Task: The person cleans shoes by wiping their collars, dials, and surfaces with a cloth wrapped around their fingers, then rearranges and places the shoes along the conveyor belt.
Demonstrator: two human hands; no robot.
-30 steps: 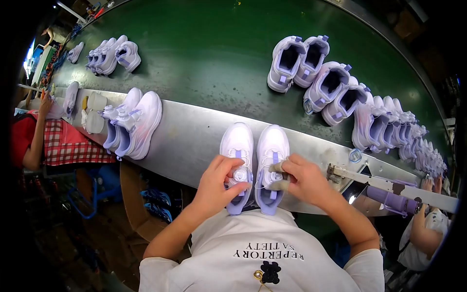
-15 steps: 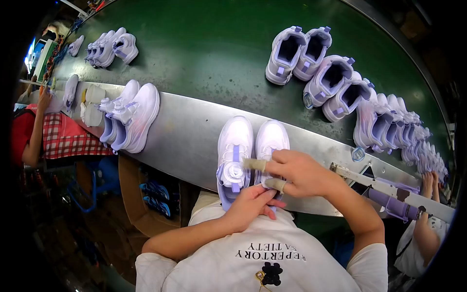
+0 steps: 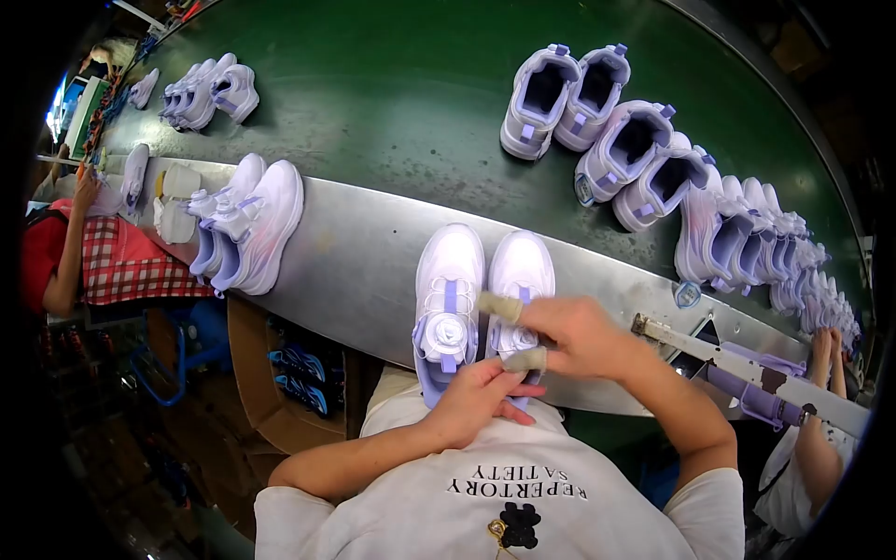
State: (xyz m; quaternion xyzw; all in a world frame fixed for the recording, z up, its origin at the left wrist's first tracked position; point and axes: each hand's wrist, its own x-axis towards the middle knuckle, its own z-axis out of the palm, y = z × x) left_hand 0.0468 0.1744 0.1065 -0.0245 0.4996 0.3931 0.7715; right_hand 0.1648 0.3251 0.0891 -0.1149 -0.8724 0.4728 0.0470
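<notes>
Two white-and-lilac shoes stand side by side on the metal ledge, toes away from me: the left shoe (image 3: 450, 266) and the right shoe (image 3: 523, 266). A round white dial shows on the left shoe's tongue. My left hand (image 3: 476, 401) is at the right shoe's heel opening, thumb and forefinger pinched at its collar, the other fingers partly spread. Above it, my right hand (image 3: 569, 338) reaches over the right shoe, with beige covers on its thumb and forefinger. Those two fingertips are apart on either side of the shoe's dial.
More shoes stand on the green surface (image 3: 373, 93), with a long row (image 3: 737, 233) at right. Another pair (image 3: 266, 229) is left on the metal ledge (image 3: 364, 252). A metal arm (image 3: 728, 359) juts in at right. Other people's arms show at both sides. An open carton (image 3: 257, 373) lies below.
My left hand has gone from the left shoe to the right shoe's heel opening. My right hand stays over the right shoe, its forearm now more sideways. The view has shifted slightly.
</notes>
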